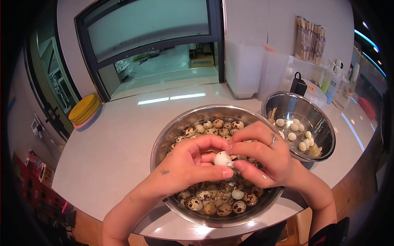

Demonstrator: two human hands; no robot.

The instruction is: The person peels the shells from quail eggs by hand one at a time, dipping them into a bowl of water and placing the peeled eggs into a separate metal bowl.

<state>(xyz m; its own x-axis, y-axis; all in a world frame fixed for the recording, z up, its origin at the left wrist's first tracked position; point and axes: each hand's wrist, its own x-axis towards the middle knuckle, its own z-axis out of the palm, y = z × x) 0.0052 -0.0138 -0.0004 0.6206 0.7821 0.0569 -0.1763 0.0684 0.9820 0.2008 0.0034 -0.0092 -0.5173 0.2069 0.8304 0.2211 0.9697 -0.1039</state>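
A partly peeled quail egg [223,159] is held between my two hands, its white showing and some speckled shell left at its right side. My left hand [197,164] is closed around it with thumb and fingers. My right hand [262,153] pinches at the shell side, fingertips touching the egg, and a shell bit sticks to its thumb. Both hands are above a large steel bowl [161,143] of speckled quail eggs [224,209] in water. A smaller steel bowl [324,123] at the right holds several peeled eggs [292,136].
The bowls stand on a white counter [102,164]. Stacked yellow and pink round items [85,110] lie at the left. Tall white containers [243,69], a black box [298,86] and pump bottles [331,86] line the back right. A pass-through window [150,33] is behind.
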